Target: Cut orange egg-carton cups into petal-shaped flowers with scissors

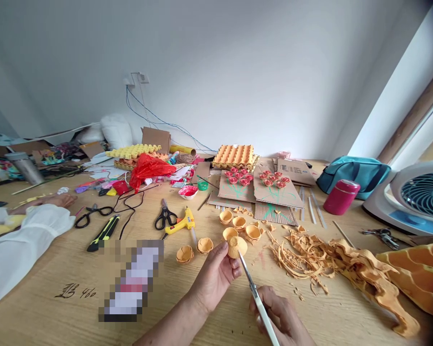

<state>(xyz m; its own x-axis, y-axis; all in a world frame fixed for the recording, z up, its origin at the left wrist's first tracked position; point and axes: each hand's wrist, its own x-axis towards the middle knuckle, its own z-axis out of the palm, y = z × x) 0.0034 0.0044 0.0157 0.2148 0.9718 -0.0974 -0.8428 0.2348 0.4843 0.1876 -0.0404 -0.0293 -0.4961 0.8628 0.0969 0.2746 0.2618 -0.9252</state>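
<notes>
My left hand [215, 275] pinches a small orange egg-carton cup [237, 247] and holds it up above the wooden table [72, 269]. My right hand [279, 317] grips a pair of silver scissors [254, 290] whose blades point up and touch the cup's lower edge. Just beyond lie several finished cut cups [239, 223], two more cups [195, 250] and a yellow glue gun [181, 223].
Orange carton trimmings [303, 254] and torn carton pieces [411, 274] lie to the right. Another person's white-sleeved arm [21, 240] rests at the left. Black scissors [164, 216], a utility knife [103, 233], a pink flask [341, 197], a fan [418, 197], and cardboard with red paper flowers [260, 185] are farther back.
</notes>
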